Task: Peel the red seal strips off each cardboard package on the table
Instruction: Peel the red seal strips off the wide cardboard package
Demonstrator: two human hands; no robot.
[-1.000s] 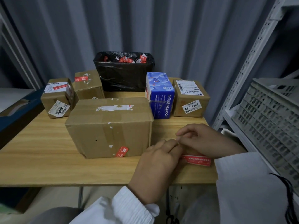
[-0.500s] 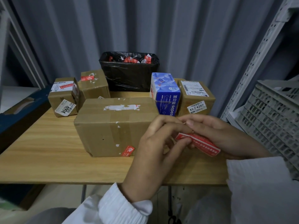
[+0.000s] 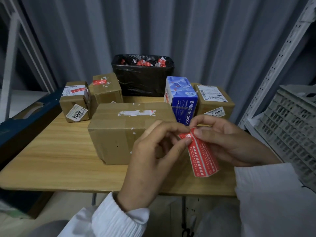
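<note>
A peeled red seal strip (image 3: 201,155) hangs in the air above the table's front edge. My left hand (image 3: 153,159) and my right hand (image 3: 229,142) both pinch its upper end. Behind my hands sits a large cardboard box (image 3: 119,132) with white torn residue on top. At the back left, two small boxes each carry a red strip: one (image 3: 75,101) beside another (image 3: 106,88). A further cardboard box (image 3: 213,101) stands at the back right.
A black-lined bin (image 3: 142,77) holding several red scraps stands at the back of the wooden table (image 3: 51,154). A blue carton (image 3: 183,100) sits right of centre. A grey plastic crate (image 3: 290,127) and metal shelving are at the right.
Both hands lifted the red strip from the table's front edge up into the air, and it now hangs more upright. The view has shifted slightly.
</note>
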